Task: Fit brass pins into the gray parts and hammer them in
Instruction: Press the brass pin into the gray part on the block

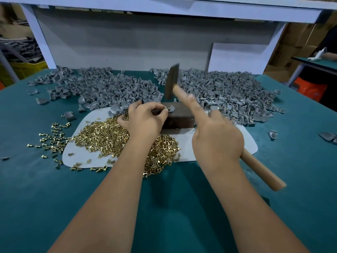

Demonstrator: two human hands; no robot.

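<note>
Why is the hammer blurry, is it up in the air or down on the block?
Up. The hammer head hangs above the brown block, gripped by the right hand.

My hammer [172, 83] is smeared by motion, so the edges of its head blur, and my right hand [218, 137] hides the middle of its handle. My pointing finger is blurred too. My left hand [145, 119] covers most of the gray part [170, 109] on the block [179, 117]; its shape and its pin are too small to make out. My forearms hide part of the brass pins [113, 136]. The counter [27, 198] runs off the frame's edges.
</note>
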